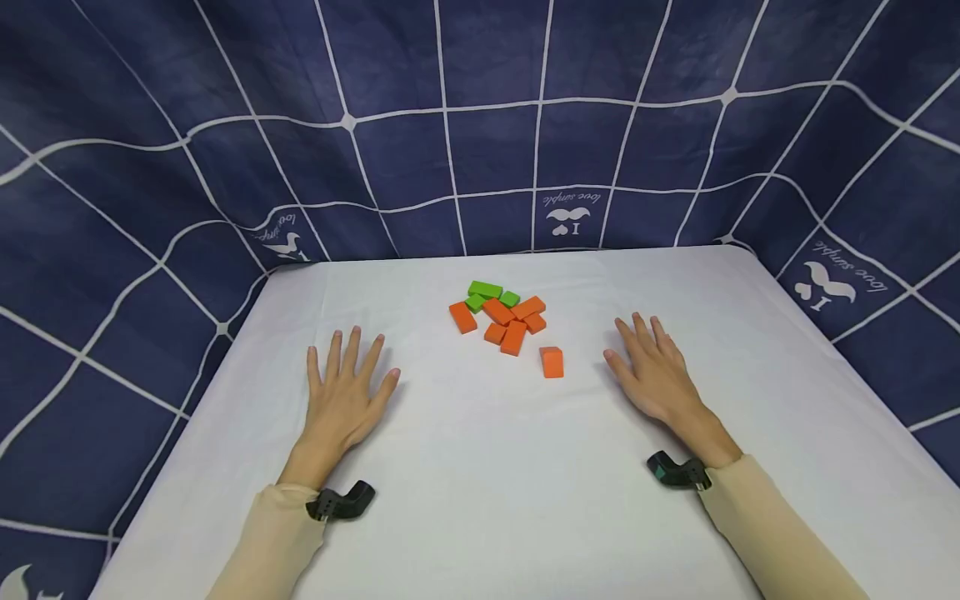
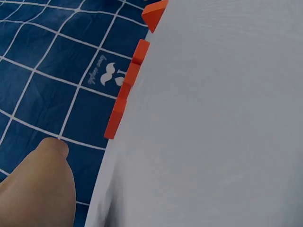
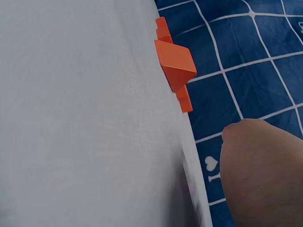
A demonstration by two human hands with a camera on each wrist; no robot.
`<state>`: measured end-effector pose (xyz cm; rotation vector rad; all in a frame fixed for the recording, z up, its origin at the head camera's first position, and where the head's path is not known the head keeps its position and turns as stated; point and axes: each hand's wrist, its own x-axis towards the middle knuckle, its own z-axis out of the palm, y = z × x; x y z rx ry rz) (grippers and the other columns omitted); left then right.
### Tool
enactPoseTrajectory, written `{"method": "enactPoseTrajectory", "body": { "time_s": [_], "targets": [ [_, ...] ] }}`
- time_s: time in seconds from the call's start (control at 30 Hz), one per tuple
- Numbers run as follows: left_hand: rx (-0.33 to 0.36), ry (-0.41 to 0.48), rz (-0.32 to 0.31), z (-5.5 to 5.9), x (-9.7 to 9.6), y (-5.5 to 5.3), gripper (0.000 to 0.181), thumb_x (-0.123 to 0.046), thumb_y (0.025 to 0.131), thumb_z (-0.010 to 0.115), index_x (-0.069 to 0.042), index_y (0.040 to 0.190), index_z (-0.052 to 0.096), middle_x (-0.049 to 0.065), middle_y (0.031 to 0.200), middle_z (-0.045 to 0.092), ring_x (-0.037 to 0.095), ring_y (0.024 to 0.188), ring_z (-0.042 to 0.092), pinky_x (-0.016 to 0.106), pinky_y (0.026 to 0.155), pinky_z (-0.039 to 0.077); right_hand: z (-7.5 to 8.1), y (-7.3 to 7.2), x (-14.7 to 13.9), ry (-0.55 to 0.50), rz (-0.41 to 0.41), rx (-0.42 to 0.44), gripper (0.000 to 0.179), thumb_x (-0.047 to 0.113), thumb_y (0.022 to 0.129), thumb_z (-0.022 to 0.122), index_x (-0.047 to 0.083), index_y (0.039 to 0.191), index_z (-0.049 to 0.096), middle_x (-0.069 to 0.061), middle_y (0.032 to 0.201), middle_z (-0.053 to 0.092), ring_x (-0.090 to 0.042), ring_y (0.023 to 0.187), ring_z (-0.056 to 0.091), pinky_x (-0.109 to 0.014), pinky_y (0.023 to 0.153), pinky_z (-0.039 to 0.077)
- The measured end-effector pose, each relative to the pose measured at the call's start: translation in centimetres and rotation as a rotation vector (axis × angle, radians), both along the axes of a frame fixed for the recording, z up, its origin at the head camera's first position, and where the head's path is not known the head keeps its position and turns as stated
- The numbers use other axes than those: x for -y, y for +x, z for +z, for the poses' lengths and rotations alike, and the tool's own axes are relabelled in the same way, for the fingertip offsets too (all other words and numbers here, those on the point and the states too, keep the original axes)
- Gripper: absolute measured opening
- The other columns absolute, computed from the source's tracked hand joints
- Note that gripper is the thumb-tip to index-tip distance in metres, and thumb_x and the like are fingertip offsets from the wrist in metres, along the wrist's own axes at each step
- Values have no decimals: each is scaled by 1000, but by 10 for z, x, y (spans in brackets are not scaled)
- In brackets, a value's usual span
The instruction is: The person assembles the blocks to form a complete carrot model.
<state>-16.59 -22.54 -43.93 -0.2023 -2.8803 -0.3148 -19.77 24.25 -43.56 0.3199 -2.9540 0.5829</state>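
My left hand [image 1: 341,408] lies palm down with spread fingers on the left of the white table, holding nothing. On the right, my right hand [image 1: 654,375] also rests with its fingers extended and holds nothing. Between the two hands, towards the back, is a loose cluster of orange blocks [image 1: 513,337] with a green block [image 1: 485,289] and smaller green pieces behind them. One orange block [image 1: 552,363] stands apart, nearer to me and closer to the right hand. Only part of each hand shows in the wrist views, beside the orange blocks [image 3: 176,64].
The white-covered table [image 1: 480,500] ends at the back against a dark blue curtain [image 1: 495,150] with white grid lines, which also hangs on both sides. A black wrist device [image 1: 342,502] is strapped at the left cuff, and another black device [image 1: 677,471] at the right.
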Motion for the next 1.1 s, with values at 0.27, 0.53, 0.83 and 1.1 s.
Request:
{"method": "enactPoseTrajectory", "body": {
  "time_s": [0.27, 0.53, 0.83, 1.1],
  "targets": [
    [81, 65, -25, -2, -11, -20, 73, -61, 106, 32, -17, 163, 31, 20, 171, 16, 44, 158, 7, 66, 124, -9, -6, -31, 16, -126, 47, -43, 63, 44, 109, 39, 5, 159, 35, -25, 166, 27, -48, 153, 20, -68, 122, 18],
    [102, 196, -66, -5, -36, -46, 68, -56, 108, 31, -15, 162, 33, 19, 169, 23, 41, 157, 16, 63, 126, 0, -16, -59, 41, -238, 125, -76, 53, 35, 109, 44, 9, 156, 43, -19, 161, 39, -40, 151, 31, -58, 124, 24],
    [115, 343, -116, -10, -70, -74, 61, -47, 108, 40, -16, 159, 39, 17, 166, 32, 37, 154, 26, 58, 127, 13, -16, -78, 68, -226, 237, -12, 48, 33, 111, 40, 18, 156, 46, -10, 164, 39, -33, 151, 33, -57, 124, 26],
    [93, 321, -138, -13, -88, -92, 59, -46, 105, 45, -18, 158, 43, 15, 165, 35, 35, 153, 31, 54, 126, 18, -13, -84, 77, -159, 245, 37, 52, 41, 113, 31, 20, 159, 43, -7, 165, 38, -31, 152, 31, -56, 124, 26]
  ]
}}
